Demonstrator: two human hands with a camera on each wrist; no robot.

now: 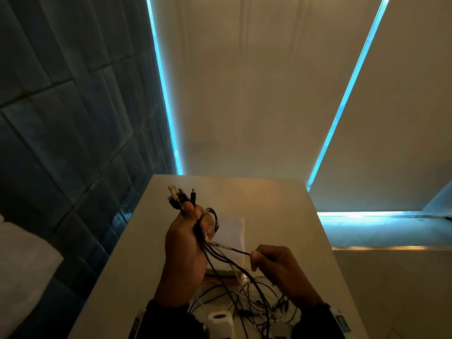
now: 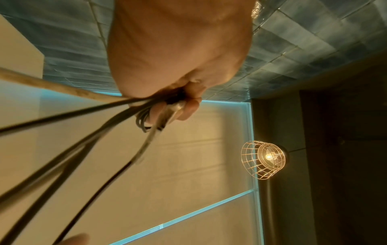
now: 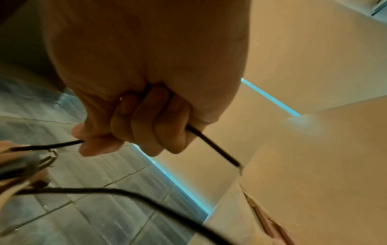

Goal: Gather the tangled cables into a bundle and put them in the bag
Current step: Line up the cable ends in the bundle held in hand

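My left hand (image 1: 188,238) is raised over the table and grips a bunch of black and white cables (image 1: 203,231); USB plugs (image 1: 177,196) stick out above the fist. In the left wrist view the curled fingers (image 2: 188,107) clamp the cable bunch (image 2: 144,107). My right hand (image 1: 271,260) sits lower right and grips a single black cable (image 1: 234,249) stretched taut from the left fist. In the right wrist view that black cable (image 3: 211,145) runs through the closed fingers (image 3: 146,126). More tangled cables (image 1: 247,299) lie on the table below. A pale bag (image 1: 232,231) lies behind the hands.
A white table (image 1: 269,204) stands against a dark tiled wall (image 1: 73,118) on the left. White adapters (image 1: 220,319) sit at the near edge among the cables. A wire-cage lamp (image 2: 263,159) shows in the left wrist view. Blue-lit gaps border beige blinds behind.
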